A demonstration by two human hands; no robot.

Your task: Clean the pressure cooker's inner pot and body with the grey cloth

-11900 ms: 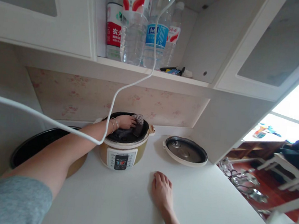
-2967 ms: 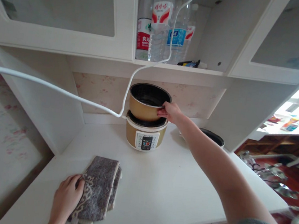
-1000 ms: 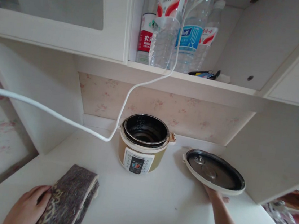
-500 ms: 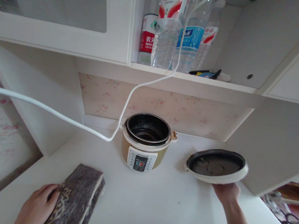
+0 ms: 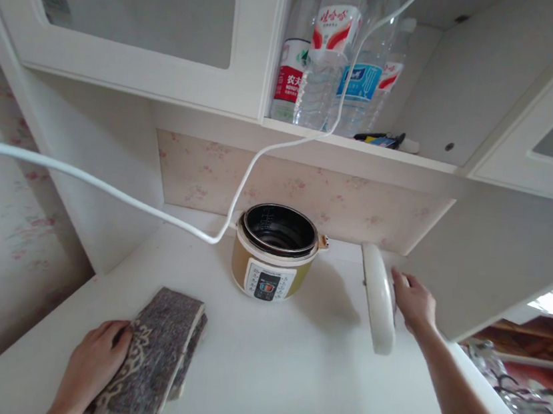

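Note:
A gold and white pressure cooker (image 5: pixel 271 273) stands uncovered at the back of the white counter, its black inner pot (image 5: pixel 281 231) showing. My right hand (image 5: pixel 413 301) grips the cooker lid (image 5: pixel 378 300) from its outer side, to the right of the cooker. The lid is held on edge, its white rim toward me. On the left, my left hand (image 5: pixel 99 360) rests with its fingers closed on the edge of a folded grey cloth (image 5: pixel 158 347) with a cream pattern, lying on the counter.
A white cord (image 5: pixel 237 195) hangs across the view in front of the cooker. Several plastic bottles (image 5: pixel 328 72) stand in the open cabinet shelf above. A side panel (image 5: pixel 492 254) borders the counter on the right, and a wallpapered wall (image 5: pixel 22 223) on the left.
My right hand has turned the lid from lying underside up to standing on edge, and moved it slightly left and back. My left hand stays on the cloth. The camera view has shifted.

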